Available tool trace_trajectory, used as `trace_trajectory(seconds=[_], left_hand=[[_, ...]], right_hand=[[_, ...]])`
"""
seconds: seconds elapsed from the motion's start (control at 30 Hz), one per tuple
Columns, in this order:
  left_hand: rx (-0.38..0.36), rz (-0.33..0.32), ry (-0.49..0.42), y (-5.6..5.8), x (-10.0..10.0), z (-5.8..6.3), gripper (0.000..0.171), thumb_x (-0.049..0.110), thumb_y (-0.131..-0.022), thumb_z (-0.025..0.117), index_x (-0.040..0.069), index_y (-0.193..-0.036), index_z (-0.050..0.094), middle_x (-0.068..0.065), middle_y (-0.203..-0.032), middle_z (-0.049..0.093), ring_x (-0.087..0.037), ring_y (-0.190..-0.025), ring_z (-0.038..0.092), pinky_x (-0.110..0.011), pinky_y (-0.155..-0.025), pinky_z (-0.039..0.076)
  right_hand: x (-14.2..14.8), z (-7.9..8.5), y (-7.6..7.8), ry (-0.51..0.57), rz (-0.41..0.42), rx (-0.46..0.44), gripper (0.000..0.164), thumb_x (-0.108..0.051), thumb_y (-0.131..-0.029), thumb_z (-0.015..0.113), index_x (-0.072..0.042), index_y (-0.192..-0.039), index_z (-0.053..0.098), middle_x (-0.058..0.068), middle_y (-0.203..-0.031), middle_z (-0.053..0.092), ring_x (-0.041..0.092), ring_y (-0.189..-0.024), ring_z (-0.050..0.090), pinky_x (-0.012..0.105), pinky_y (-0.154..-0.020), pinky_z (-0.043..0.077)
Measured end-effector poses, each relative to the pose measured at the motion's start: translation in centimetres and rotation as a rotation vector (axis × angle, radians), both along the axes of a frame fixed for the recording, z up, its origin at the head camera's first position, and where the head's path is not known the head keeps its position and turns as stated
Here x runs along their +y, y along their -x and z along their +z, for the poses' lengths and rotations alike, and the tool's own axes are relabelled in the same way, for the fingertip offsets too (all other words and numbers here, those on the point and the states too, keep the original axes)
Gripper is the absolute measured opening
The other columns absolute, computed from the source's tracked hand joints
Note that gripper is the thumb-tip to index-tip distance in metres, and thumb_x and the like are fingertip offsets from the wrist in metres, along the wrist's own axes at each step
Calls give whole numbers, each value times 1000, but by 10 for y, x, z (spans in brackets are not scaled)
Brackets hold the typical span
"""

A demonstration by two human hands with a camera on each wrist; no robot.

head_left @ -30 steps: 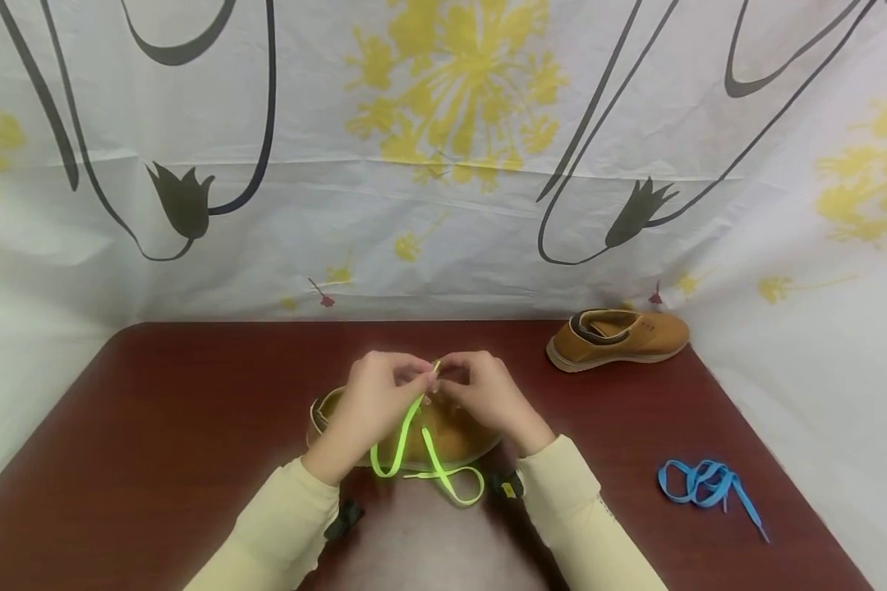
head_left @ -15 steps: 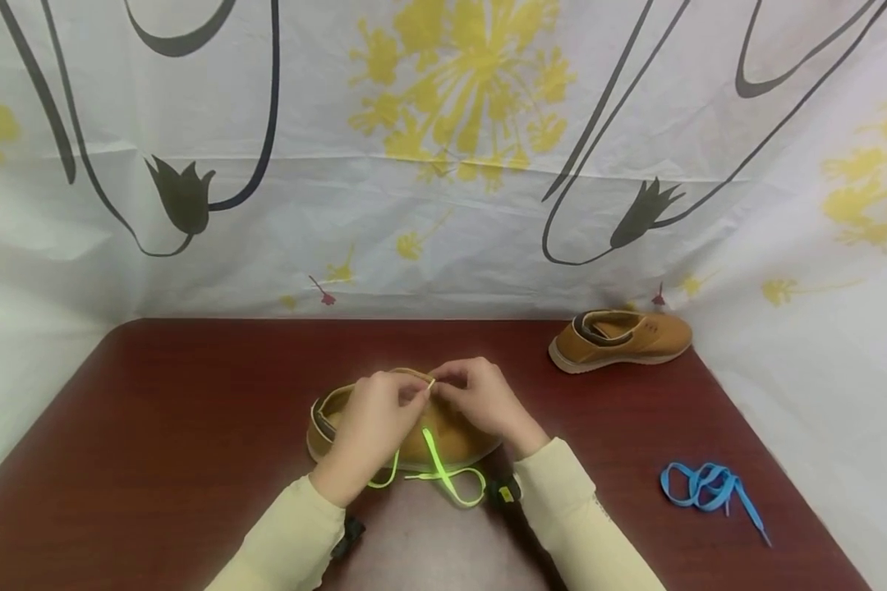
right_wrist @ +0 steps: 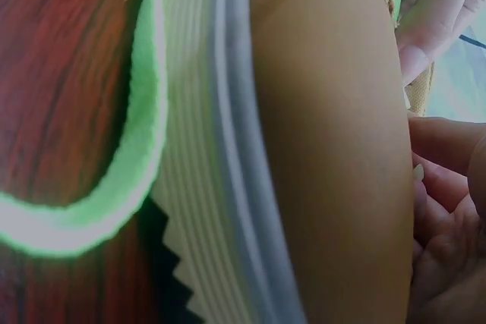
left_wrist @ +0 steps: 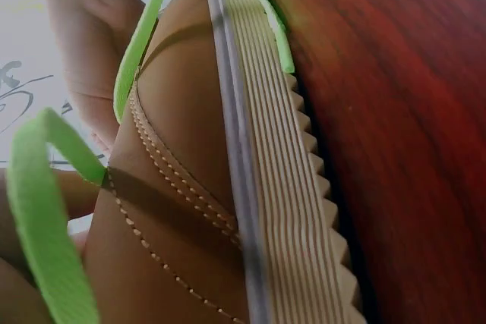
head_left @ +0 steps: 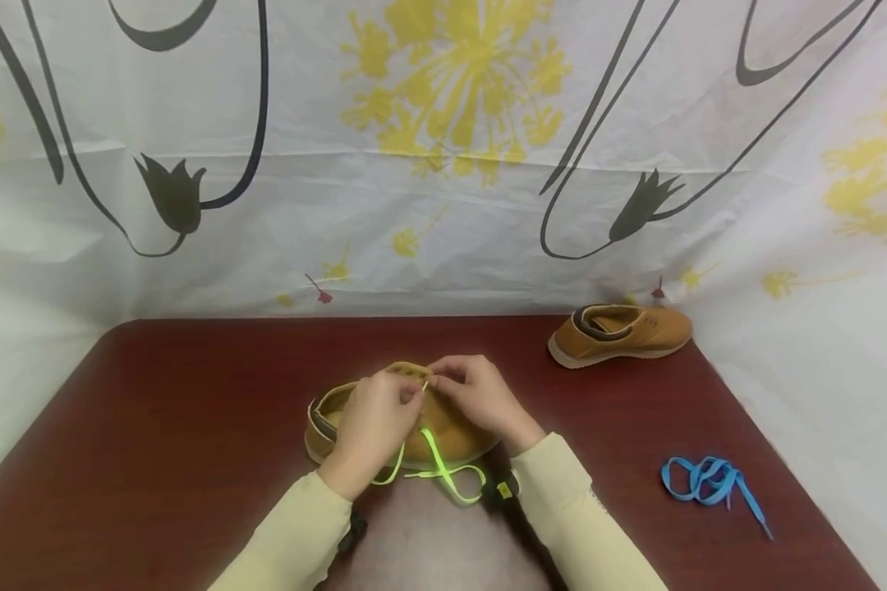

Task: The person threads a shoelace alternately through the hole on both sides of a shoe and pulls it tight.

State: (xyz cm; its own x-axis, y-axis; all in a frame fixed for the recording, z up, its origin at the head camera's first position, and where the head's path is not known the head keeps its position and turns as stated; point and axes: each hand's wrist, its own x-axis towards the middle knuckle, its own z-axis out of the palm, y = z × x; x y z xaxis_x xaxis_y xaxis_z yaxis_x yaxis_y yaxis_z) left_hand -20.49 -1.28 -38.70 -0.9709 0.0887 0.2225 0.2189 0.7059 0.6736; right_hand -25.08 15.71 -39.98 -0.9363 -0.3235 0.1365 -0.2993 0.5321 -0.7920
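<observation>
Bending over the shoe (head_left: 454,435), the left hand (head_left: 375,417) pinches the lace (head_left: 437,458); what the right hand (head_left: 482,396) grasps, I can't quite tell. Dark-red table (head_left: 192,427), flowered cloth (head_left: 303,197) behind.

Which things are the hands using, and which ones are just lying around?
In use:
left hand, pinching the green lace
right hand, fingers close by
near shoe, under both hands

Just lying around:
blue lace, loosely looped
far shoe, at the back right

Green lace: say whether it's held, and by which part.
The left hand pinches the green lace near its pale tip; whether the right hand also grips it cannot be told.
</observation>
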Motion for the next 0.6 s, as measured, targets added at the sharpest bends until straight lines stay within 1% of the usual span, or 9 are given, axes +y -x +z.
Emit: trace_trajectory(seconds=[0.07, 0.1, 0.17, 0.2, 0.3, 0.4, 0.5, 0.6], left_hand=[[-13, 4, -23, 1, 0, 0, 26, 11, -87, 66, 19, -63, 67, 9, -55, 52, -6, -47, 38, -23, -47, 31], [-16, 8, -33, 2, 0, 0, 24, 11, -87, 66, 18, -65, 70, 9, -57, 56, -5, -48, 42, -23, -47, 34], [-16, 10, -50, 3, -1, 0, 16, 12, -87, 67, 16, -75, 77, 5, -67, 69, -5, -52, 52, -23, -51, 42], [-14, 15, -56, 3, -1, -1, 15, 12, -87, 68, 14, -78, 80, 3, -71, 73, -5, -55, 57, -23, -53, 45], [-9, 30, -66, 5, -1, -1, 13, 13, -88, 69, 11, -89, 82, -2, -81, 78, -8, -67, 68, -24, -60, 52], [-10, 44, -62, 7, -1, -3, 14, 13, -88, 70, 9, -93, 82, -4, -83, 79, -10, -71, 71, -25, -61, 54], [-12, 50, -57, 8, -1, -5, 14, 12, -88, 69, 8, -92, 82, -4, -83, 78, -10, -70, 70, -25, -61, 53], [-11, 55, -59, 8, 0, -5, 14, 12, -88, 68, 8, -90, 82, -4, -82, 78, -10, -69, 69, -25, -61, 53]], right_hand=[[0, 1, 0, 5, 5, -9, 12, -14, -96, 69, -11, -104, 78, 3, -101, 78, 15, -96, 68, 29, -84, 53], [1, 1, 0, 7, 8, -11, 12, -14, -96, 69, -11, -104, 78, 3, -101, 78, 15, -95, 68, 28, -83, 53], [1, 0, 0, 15, 15, -10, 13, -14, -96, 69, -11, -105, 78, 3, -101, 77, 14, -93, 67, 27, -81, 52], [1, 0, 0, 20, 19, -8, 13, -15, -96, 69, -11, -105, 78, 4, -101, 77, 14, -92, 66, 27, -80, 52], [1, 0, 0, 27, 27, -4, 12, -15, -96, 69, -12, -104, 78, 3, -100, 77, 13, -88, 65, 25, -77, 51], [1, 0, 1, 29, 34, -8, 11, -17, -96, 70, -14, -103, 78, 2, -99, 77, 12, -86, 64, 24, -74, 51], [2, -2, 2, 29, 55, -6, 11, -16, -95, 71, -13, -103, 78, 2, -100, 77, 11, -87, 65, 24, -74, 52], [5, -2, 3, 34, 84, -24, 13, -16, -96, 70, -12, -106, 77, 2, -101, 77, 10, -87, 64, 23, -74, 52]])
